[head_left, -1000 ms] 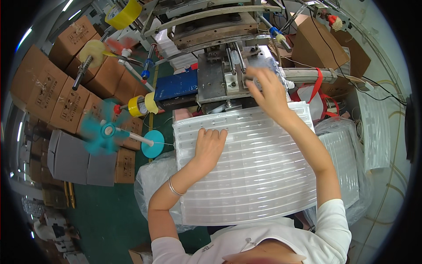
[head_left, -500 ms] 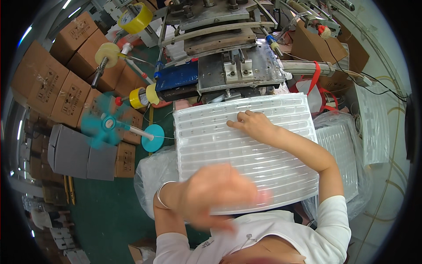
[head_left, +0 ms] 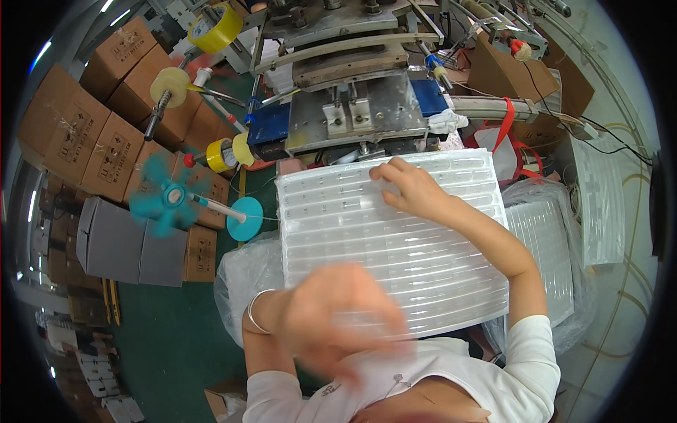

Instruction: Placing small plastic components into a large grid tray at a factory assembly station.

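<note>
Workshop w/ dark green floor (head_left: 176, 338), seen from above; cardboard boxes (head_left: 84, 141) stacked along the left, brown, taped, plus a grey folded carton (head_left: 113, 243) near them. A small teal fan (head_left: 163, 201) on a round teal base stands betw. the boxes & the work spot, blades blurred. At top centre sits a grey metal machine (head_left: 345, 106), blocky, bare steel plates w/ a blue part on each side; rolls of yellow tape (head_left: 211, 25) on spindles to its left. The white plastic tray (head_left: 391, 243) lies flat just in front of the machine, centre of view: thin, translucent, ribbed in long parallel rows of small pockets, glossy, edges curved by the lens. More of the same trays in clear plastic bags (head_left: 550, 240) to the right, another bag at lower left under the tray. Right hand (head_left: 412, 187) rests on the tray's far part, palm down, fingers spread flat, gripping nothing. Left hand (head_left: 338, 317) is raised over the tray's near edge, heavily blurred; thin silver bangle (head_left: 252, 314) on the wrist; can't tell if it's open or holding anything. White sleeves (head_left: 532, 359) at bottom.
</note>
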